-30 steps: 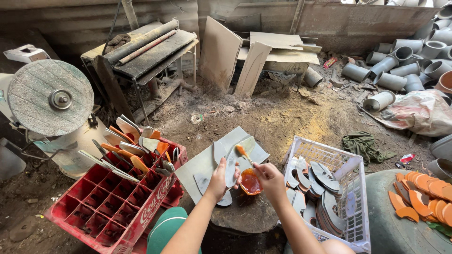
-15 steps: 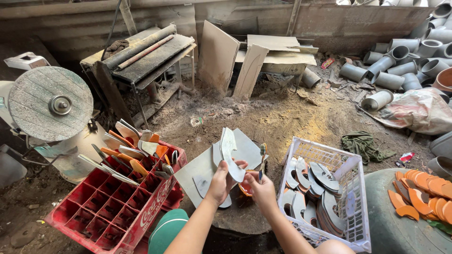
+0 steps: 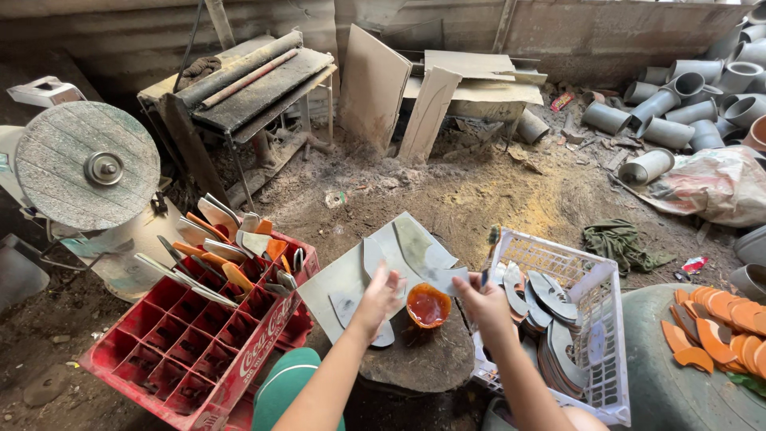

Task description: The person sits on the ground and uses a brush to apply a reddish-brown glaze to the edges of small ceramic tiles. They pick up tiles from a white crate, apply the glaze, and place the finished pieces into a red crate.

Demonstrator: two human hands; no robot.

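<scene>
Far left: round grey grinding disc [image 3: 86, 165] on a pale machine, standing on the dirt floor. Next, red crate [image 3: 191, 339] w/ divided cells; its back rows hold grey & orange curved cut pieces [image 3: 214, 247] stood on end, front cells bare. Behind crate, a dusty metal stand [image 3: 247, 88] w/ long rolls on top.

Centre: flat grey sheet [image 3: 339, 275] lies over the left edge of a dark round stump [image 3: 423, 359]. Left hand [image 3: 375, 295], fingers partly curled, grips the lower end of a curved grey blade-shaped piece [image 3: 407, 255] held up over the stump, tip pointing away. Small orange bowl of glue-like liquid [image 3: 428, 305] sits on stump top, betw. the 2 hands. Right hand [image 3: 479, 299] closed on the same piece's right end and also on a thin brush [image 3: 488, 255], bristles up.

Right: white plastic basket [image 3: 594, 303] just beside the stump's right edge, stacked w/ grey curved pieces. Far right: orange pieces [image 3: 718, 327] heaped on a dark green drum top [image 3: 662, 375]. Back right, grey pipe fittings [image 3: 678, 104] piled by the wall.
</scene>
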